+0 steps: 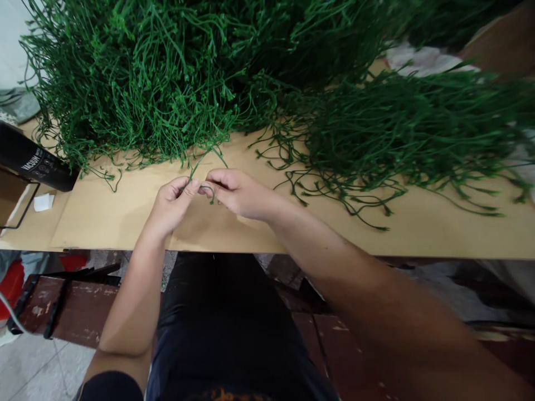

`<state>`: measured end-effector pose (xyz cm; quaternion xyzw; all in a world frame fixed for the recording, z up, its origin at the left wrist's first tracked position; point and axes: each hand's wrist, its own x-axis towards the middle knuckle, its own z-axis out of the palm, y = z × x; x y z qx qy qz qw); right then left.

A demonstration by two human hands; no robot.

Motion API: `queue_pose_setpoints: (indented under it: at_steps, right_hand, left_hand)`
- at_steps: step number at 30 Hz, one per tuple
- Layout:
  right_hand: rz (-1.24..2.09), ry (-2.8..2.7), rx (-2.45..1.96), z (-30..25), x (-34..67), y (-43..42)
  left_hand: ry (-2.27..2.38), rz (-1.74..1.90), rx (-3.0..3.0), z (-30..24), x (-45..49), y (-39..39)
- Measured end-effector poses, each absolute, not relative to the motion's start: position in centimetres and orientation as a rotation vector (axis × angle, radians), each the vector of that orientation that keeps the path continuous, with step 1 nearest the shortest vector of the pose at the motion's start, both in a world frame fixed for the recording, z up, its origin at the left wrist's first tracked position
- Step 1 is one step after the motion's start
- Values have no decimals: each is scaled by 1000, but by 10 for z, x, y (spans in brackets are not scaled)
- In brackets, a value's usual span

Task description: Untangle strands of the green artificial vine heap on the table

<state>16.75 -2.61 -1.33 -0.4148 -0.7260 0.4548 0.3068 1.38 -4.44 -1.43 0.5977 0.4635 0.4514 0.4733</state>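
Observation:
Over the cardboard, my left hand [173, 201] pinches a thin green plant stem [195, 166] between thumb and fingers. Close beside it, my right hand [240, 194] is closed, its fingertips on the same slender green strands. One curled end shows just below the fingertips, and other strands rise above both hands. Whether this is one stem or two, I cannot tell. A large heap of green stems [167, 83] with small branched tips lies beyond my hands. To the right is a flatter pile of similar stems [401, 128], some straggling toward me.
Cardboard [112, 217] covers the table, whose front edge is near my lap. At the left lie a black vacuum bottle [35, 156] and a small white scrap [44, 202]. A dark red wooden bench [79, 312] stands below. White cloth or plastic [422, 60] shows behind the right pile.

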Motion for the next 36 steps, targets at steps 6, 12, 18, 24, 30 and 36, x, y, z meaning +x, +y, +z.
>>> queue_pose_setpoints:
  at_steps: [6, 12, 18, 24, 30, 36]
  right_hand:
    - [994, -1944, -1122, -19, 158, -31]
    - [799, -1980, -1275, -15, 146, -48]
    - [755, -1957, -1236, -20, 152, -51]
    - [892, -1876, -1049, -36, 155, -43]
    - [872, -1959, -1216, -31, 147, -50]
    - [726, -1993, -1217, -27, 142, -60]
  left_hand:
    - [1158, 1189, 1360, -24, 16, -40]
    - [1177, 1299, 1055, -25, 27, -40]
    - [1121, 1323, 908, -24, 36, -41]
    - [1017, 1316, 853, -22, 32, -40]
    - [972, 1296, 672, -15, 33, -40]
    - [981, 1374, 508, -19, 39, -34]
